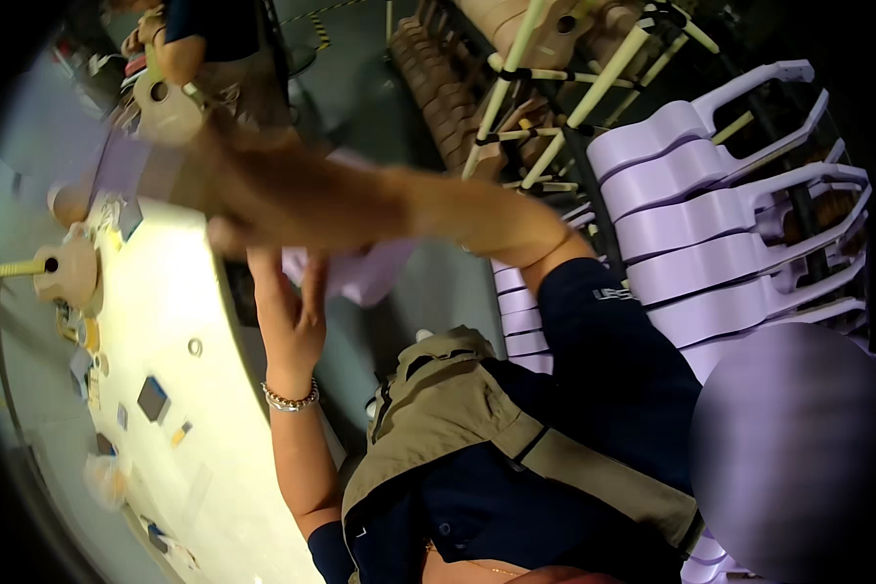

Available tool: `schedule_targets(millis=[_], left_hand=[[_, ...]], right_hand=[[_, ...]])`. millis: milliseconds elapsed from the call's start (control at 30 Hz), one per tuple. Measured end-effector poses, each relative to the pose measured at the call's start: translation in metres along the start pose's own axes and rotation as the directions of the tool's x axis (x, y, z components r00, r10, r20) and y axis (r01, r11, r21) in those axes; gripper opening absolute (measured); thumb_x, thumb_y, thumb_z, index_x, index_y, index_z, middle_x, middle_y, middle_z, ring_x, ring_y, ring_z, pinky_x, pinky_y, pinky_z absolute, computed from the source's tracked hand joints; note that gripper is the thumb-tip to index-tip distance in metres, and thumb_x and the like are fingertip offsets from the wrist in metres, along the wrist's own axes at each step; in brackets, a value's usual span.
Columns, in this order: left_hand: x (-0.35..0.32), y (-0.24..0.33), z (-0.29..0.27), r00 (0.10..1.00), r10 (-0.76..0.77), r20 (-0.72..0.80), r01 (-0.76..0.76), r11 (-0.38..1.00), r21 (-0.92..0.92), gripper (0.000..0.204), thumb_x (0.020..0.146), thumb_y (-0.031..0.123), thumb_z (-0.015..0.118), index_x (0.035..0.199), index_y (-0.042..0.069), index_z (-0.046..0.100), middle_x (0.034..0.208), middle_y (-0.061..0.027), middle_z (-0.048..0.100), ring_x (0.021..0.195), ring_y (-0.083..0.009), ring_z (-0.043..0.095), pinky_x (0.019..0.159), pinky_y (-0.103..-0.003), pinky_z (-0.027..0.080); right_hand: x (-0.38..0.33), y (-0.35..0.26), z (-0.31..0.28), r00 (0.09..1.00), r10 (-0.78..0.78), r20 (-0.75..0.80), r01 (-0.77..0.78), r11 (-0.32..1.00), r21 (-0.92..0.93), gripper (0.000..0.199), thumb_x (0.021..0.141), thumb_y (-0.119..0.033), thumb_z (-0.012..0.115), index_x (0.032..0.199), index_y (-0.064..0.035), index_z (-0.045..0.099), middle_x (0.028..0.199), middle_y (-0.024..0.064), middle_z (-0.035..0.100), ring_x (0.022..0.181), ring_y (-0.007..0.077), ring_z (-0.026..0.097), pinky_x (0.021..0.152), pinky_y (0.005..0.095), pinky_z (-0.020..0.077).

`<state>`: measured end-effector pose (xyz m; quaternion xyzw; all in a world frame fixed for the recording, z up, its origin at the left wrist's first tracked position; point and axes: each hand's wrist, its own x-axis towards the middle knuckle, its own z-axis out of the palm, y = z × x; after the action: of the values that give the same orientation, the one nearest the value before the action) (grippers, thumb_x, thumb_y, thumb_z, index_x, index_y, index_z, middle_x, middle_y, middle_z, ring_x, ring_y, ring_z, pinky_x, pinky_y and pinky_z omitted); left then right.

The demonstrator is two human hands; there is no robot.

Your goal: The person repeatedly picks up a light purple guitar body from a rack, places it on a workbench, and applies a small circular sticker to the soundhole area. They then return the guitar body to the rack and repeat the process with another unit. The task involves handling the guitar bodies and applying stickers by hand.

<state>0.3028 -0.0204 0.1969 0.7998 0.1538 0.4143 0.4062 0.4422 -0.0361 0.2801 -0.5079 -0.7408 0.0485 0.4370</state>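
A lilac guitar-shaped body (365, 273), small like a ukulele, hangs over the left side of my lap, partly hidden behind my arm. My left hand (292, 316), with a chain bracelet at its wrist, reaches up to its near left end, thumb and fingers closed around it. My right arm crosses above from the right. My right hand (273, 190) is smeared by motion over the lilac body's left end, so its fingers cannot be made out. A blurred pale lilac shape (127, 165) extends left beyond it; I cannot tell whether it belongs to the same instrument.
A pale worktable (243, 467) on the left bears a dark block (152, 399), a ring (196, 346) and a wood-coloured ukulele (68, 273). Lilac instruments (691, 238) fill a rack (603, 78) at right. A blurred lilac round shape (798, 448) looms close. Another person (229, 58) stands far left.
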Motion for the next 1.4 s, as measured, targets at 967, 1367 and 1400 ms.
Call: schedule_targets(millis=[967,1367,1400], left_hand=[[-0.212,0.033,-0.127,-0.437,-0.146,-0.888,0.061,0.98,-0.191,0.048,0.094,0.032,0.044,0.128,0.0,0.03,0.117,-0.0161,0.047,0.113,-0.0244,0.043,0.098,-0.04,0.034],[-0.205,0.018,-0.123,-0.57,-0.014,-0.822,0.113,0.989,-0.096,0.045,0.095,0.03,0.037,0.128,-0.001,0.029,0.118,-0.0171,0.046,0.115,-0.0276,0.042,0.1,-0.043,0.033],[-0.207,0.018,-0.123,-0.582,-0.012,-0.813,0.109,0.99,-0.092,0.044,0.096,0.029,0.037,0.127,-0.001,0.03,0.118,-0.0169,0.046,0.115,-0.028,0.042,0.1,-0.043,0.033]], right_hand=[[-0.067,0.053,0.328,0.327,0.081,0.942,-0.891,-0.306,0.335,0.072,0.092,-0.055,0.014,0.133,0.0017,0.03,0.129,0.0153,0.043,0.117,0.0261,0.044,0.098,0.0367,0.0371],[-0.025,0.064,0.346,0.203,-0.041,0.978,-0.955,-0.229,0.188,0.079,0.09,-0.059,0.009,0.132,0.0035,0.031,0.128,0.0174,0.045,0.117,0.0257,0.046,0.097,0.0357,0.0383],[-0.023,0.065,0.347,0.199,-0.048,0.979,-0.957,-0.226,0.184,0.079,0.09,-0.059,0.008,0.133,0.0033,0.031,0.128,0.0175,0.044,0.117,0.0256,0.045,0.098,0.0358,0.0379]])
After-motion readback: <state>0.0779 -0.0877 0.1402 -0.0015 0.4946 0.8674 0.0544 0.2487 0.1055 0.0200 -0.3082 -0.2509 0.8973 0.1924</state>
